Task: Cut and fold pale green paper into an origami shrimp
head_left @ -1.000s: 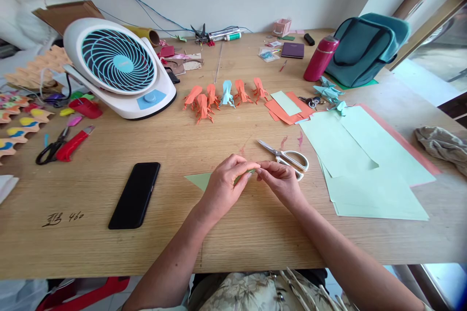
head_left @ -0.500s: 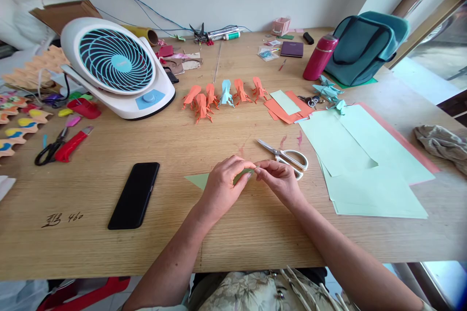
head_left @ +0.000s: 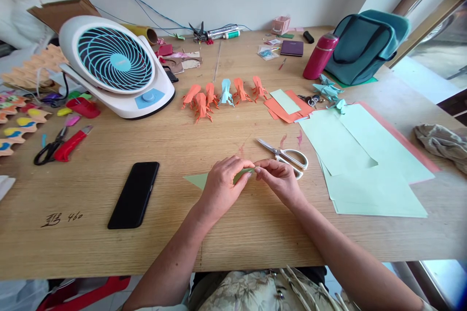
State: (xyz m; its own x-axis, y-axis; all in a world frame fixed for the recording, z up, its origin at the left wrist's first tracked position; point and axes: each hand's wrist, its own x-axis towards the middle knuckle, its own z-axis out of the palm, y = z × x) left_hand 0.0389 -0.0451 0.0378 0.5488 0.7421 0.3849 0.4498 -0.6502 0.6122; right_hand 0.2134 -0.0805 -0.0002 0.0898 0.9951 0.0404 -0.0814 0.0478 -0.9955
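Observation:
A folded light green paper (head_left: 197, 180) lies on the wooden table (head_left: 233, 233) just in front of me, its pointed tip sticking out to the left. My left hand (head_left: 222, 187) covers most of it and pinches its right end. My right hand (head_left: 279, 180) meets the left at that same end, fingertips pinched on the paper. White-handled scissors (head_left: 286, 155) lie just behind my right hand.
A black phone (head_left: 134, 194) lies to the left. Light green sheets (head_left: 365, 165) are stacked at right. Several orange and blue folded paper figures (head_left: 222, 94) stand mid-table. A white fan (head_left: 116, 65), red cutter (head_left: 71, 144), red bottle (head_left: 320, 57) and teal bag (head_left: 365, 45) sit farther back.
Both hands stay pinched on the green paper with only slight finger shifts. The view has drifted a little.

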